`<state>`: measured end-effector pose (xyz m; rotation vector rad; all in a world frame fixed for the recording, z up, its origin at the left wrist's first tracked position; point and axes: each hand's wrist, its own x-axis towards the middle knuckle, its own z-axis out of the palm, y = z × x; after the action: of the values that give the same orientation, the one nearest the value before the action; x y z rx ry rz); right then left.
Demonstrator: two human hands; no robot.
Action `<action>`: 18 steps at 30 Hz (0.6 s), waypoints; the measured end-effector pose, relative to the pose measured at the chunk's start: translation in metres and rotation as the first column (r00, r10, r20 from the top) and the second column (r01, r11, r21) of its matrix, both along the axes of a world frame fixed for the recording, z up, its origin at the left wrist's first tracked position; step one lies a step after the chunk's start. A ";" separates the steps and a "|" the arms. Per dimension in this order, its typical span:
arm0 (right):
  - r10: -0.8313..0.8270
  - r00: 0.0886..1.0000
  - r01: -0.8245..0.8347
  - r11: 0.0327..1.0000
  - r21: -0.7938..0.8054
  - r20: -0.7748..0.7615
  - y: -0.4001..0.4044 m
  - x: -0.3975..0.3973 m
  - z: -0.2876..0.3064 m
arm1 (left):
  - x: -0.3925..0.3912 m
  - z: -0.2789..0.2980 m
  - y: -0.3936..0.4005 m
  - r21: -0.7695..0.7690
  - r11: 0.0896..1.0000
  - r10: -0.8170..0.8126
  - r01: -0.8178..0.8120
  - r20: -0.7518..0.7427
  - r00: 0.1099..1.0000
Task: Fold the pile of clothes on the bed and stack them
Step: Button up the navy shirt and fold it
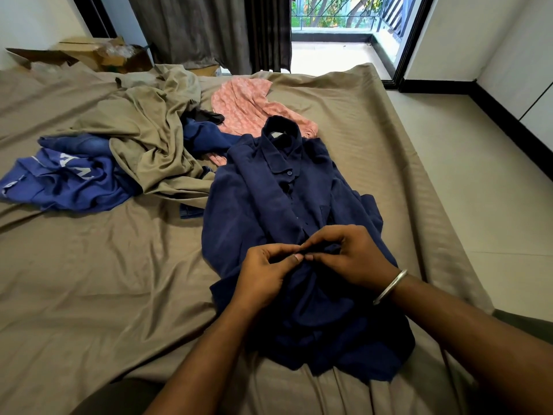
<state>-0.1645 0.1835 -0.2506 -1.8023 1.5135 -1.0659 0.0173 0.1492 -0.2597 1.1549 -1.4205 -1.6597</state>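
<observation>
Navy shirt (269, 187) on bed (89, 280), left hand (263, 277), right hand (350, 259) pinching placket

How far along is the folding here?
Early. No folded stack shows. In hand: both hands, left hand and right hand, pinch the front of the navy shirt, laid flat. Left: that shirt, pink garment, blue printed garment, tan cloth.
</observation>
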 end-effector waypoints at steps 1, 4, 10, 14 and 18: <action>-0.002 1.000 0.002 1.000 0.002 -0.005 0.000 0.001 -0.001 | 0.000 -0.001 0.000 -0.006 1.000 0.000 0.001 0.011 1.000; -0.009 0.999 0.009 1.000 0.011 -0.032 0.000 0.002 0.000 | -0.002 -0.002 0.002 -0.033 0.999 0.015 -0.014 0.046 0.999; -0.031 0.999 0.027 0.997 0.078 0.042 -0.001 0.005 0.001 | -0.004 -0.005 0.001 -0.067 0.998 0.026 -0.017 0.137 0.990; -0.038 0.996 0.030 0.995 0.096 0.084 -0.001 0.007 -0.002 | -0.002 -0.006 0.000 -0.085 0.996 0.011 0.006 0.193 0.981; -0.046 0.995 0.039 0.996 0.083 0.086 -0.001 0.006 -0.004 | -0.001 0.003 0.000 0.055 0.997 0.050 -0.054 0.055 0.997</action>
<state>-0.1589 0.1829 -0.2545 -1.6539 1.5266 -1.0736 0.0160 0.1487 -0.2564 1.2665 -1.3727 -1.6533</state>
